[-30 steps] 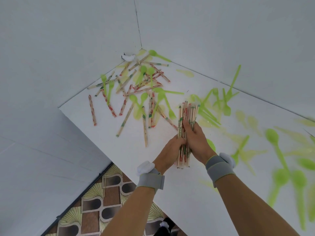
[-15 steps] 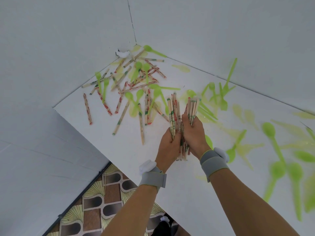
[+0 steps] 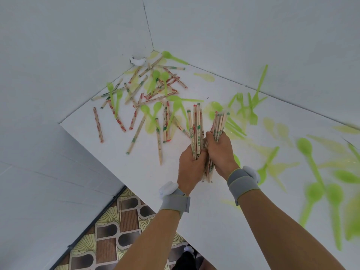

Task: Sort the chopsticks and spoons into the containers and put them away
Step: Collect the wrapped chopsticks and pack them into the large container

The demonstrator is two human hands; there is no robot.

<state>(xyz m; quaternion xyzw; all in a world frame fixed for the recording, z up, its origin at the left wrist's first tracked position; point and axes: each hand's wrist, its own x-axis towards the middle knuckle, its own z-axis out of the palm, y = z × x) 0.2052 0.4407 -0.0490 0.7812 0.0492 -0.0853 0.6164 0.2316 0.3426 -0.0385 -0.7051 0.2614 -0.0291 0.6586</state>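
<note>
Whereas a second earlier both hands had clasped a single tight bundle of wrapped chopsticks, the bundle had now parted into two fans: the left hand (image 3: 191, 164) gripped one sheaf (image 3: 195, 131), the right hand (image 3: 221, 152) the other (image 3: 219, 123), their lower ends meeting between the palms above the white table (image 3: 136, 172). The split suggested squaring-up or dividing of the collected sticks before stowing. Loose chopsticks (image 3: 136, 133) and green plastic spoons (image 3: 311, 158) lay scattered across the table, so sorting was judged far from complete; no container was visible.
</note>
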